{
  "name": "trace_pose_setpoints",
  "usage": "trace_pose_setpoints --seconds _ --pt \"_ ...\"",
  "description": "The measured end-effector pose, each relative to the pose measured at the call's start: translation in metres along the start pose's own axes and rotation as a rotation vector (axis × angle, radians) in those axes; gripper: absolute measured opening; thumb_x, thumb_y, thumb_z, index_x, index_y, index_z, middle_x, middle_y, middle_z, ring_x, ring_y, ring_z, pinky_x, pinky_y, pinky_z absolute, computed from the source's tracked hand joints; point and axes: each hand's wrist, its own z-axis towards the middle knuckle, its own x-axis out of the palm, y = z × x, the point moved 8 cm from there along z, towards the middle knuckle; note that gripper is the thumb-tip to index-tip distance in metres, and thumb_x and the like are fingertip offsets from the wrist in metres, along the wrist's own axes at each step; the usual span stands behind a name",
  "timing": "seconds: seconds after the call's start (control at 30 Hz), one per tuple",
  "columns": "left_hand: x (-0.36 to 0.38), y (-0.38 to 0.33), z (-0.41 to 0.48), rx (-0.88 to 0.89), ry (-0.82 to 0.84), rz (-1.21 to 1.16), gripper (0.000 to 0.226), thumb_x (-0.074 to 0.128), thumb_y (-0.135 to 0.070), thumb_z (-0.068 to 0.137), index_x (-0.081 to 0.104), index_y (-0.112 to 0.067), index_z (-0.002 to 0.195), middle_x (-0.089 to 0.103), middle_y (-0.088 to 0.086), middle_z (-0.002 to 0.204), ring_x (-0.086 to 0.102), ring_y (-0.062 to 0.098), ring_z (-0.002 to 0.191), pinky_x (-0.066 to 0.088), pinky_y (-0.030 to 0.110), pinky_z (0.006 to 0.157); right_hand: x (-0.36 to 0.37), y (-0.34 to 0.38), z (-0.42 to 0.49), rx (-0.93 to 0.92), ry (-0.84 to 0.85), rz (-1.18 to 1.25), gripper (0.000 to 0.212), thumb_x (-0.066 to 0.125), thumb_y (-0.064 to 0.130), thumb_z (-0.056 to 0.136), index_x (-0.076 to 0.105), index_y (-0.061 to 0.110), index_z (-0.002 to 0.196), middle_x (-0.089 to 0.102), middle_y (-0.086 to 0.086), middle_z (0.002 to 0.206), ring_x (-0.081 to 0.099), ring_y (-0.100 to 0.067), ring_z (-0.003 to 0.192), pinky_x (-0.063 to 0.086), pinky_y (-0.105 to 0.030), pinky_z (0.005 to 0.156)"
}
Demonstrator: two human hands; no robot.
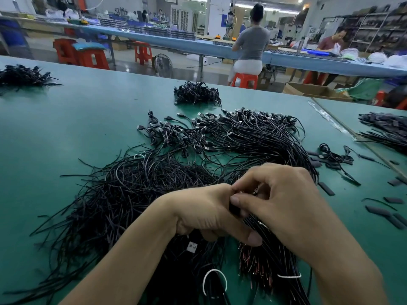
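Note:
My left hand (pixel 204 214) and my right hand (pixel 284 199) meet over a green table (pixel 72 128), both curled round a bundle of thin black cables (pixel 264 245). The right thumb and fingers pinch a black piece at the bundle's top end, where bare wire tips show. The bundle runs down to the right under my right wrist, with red-tipped wire ends (pixel 253 263) and a white tie (pixel 288 276) near it. A large loose heap of black USB cables (pixel 176 164) spreads across the table beyond and under my hands.
Smaller cable piles lie at the far left (pixel 24 75), the far middle (pixel 197 93) and the right (pixel 387 130). Short black sleeve pieces (pixel 383 211) are scattered at the right. Two people work at a long blue bench (pixel 220 49) behind; red stools stand around.

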Motion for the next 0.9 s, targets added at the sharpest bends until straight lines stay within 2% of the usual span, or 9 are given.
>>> trace_pose_setpoints --seconds 0.13,0.2,0.27,0.4,0.53,0.6,0.7,0.8,0.9 --pt "0.000 0.000 0.000 -0.016 -0.013 0.008 0.028 0.079 -0.016 0.076 0.058 -0.002 0.089 0.036 -0.004 0.058 0.031 0.004 0.043 0.025 0.013 0.039 0.000 0.003 0.000 -0.007 -0.022 -0.036 0.010 0.081 0.035 0.077 0.071 0.035 0.078 0.062 0.015 0.074 0.059 -0.002 0.070 0.052 -0.033 0.067" --pt "-0.002 -0.002 -0.001 -0.001 -0.031 0.002 0.019 0.077 -0.011 0.081 0.060 -0.006 0.084 0.037 -0.004 0.058 0.031 0.004 0.042 0.026 0.013 0.040 0.001 0.005 0.000 -0.018 -0.019 -0.049 0.008 0.078 0.036 0.080 0.070 0.034 0.079 0.061 0.015 0.079 0.058 -0.003 0.074 0.053 -0.037 0.070" --pt "-0.004 -0.004 -0.002 0.017 -0.054 0.006 0.019 0.074 -0.006 0.085 0.059 -0.014 0.076 0.037 -0.004 0.057 0.030 0.004 0.042 0.026 0.014 0.040 0.005 0.007 0.001 -0.036 0.006 -0.077 0.006 0.071 0.036 0.085 0.067 0.034 0.082 0.058 0.016 0.085 0.057 -0.003 0.080 0.051 -0.037 0.074" --pt "-0.009 -0.006 -0.001 0.035 -0.136 -0.014 0.024 0.065 -0.003 0.088 0.056 -0.020 0.075 0.042 -0.010 0.052 0.033 0.004 0.044 0.029 0.015 0.040 0.011 0.005 0.003 -0.043 0.038 -0.124 0.006 0.061 0.036 0.092 0.062 0.033 0.087 0.049 0.016 0.092 0.050 0.000 0.089 0.047 -0.029 0.075" --pt "-0.017 -0.016 0.001 0.131 -0.232 -0.270 0.019 0.048 0.004 0.094 0.053 -0.014 0.091 0.041 -0.005 0.061 0.034 0.006 0.050 0.028 0.017 0.043 0.001 0.001 0.005 -0.049 -0.110 -0.083 0.008 0.059 0.032 0.092 0.061 0.031 0.085 0.047 0.018 0.091 0.050 0.000 0.086 0.045 -0.029 0.072" --pt "-0.019 -0.021 0.001 0.186 -0.243 -0.372 0.016 0.046 0.003 0.095 0.054 -0.010 0.101 0.044 0.000 0.068 0.039 0.009 0.056 0.031 0.022 0.050 -0.009 -0.002 0.005 -0.042 -0.234 -0.026 0.009 0.061 0.027 0.092 0.062 0.031 0.084 0.048 0.017 0.089 0.051 0.003 0.084 0.042 -0.018 0.070" --pt "-0.026 -0.024 -0.002 0.256 -0.257 -0.532 0.022 0.044 -0.008 0.101 0.058 -0.005 0.117 0.057 0.001 0.074 0.055 0.012 0.064 0.046 0.024 0.058 -0.022 -0.001 0.002 -0.063 -0.384 0.050 0.014 0.066 0.017 0.092 0.063 0.029 0.086 0.050 0.016 0.088 0.051 0.007 0.086 0.037 -0.003 0.073" --pt "-0.028 -0.026 -0.006 0.297 -0.266 -0.417 0.021 0.047 -0.016 0.104 0.060 -0.007 0.118 0.070 0.000 0.086 0.065 0.008 0.073 0.053 0.019 0.062 -0.025 0.006 0.001 -0.142 -0.422 0.084 0.015 0.068 0.011 0.091 0.065 0.026 0.089 0.053 0.015 0.090 0.054 0.003 0.089 0.038 -0.002 0.074" --pt "-0.027 -0.028 -0.008 0.284 -0.271 -0.327 0.025 0.058 -0.034 0.092 0.070 -0.019 0.109 0.072 -0.009 0.092 0.065 0.003 0.079 0.051 0.015 0.067 -0.029 0.010 -0.001 -0.214 -0.464 0.104 0.013 0.070 0.010 0.090 0.067 0.024 0.089 0.054 0.012 0.090 0.056 -0.002 0.086 0.041 -0.005 0.072"
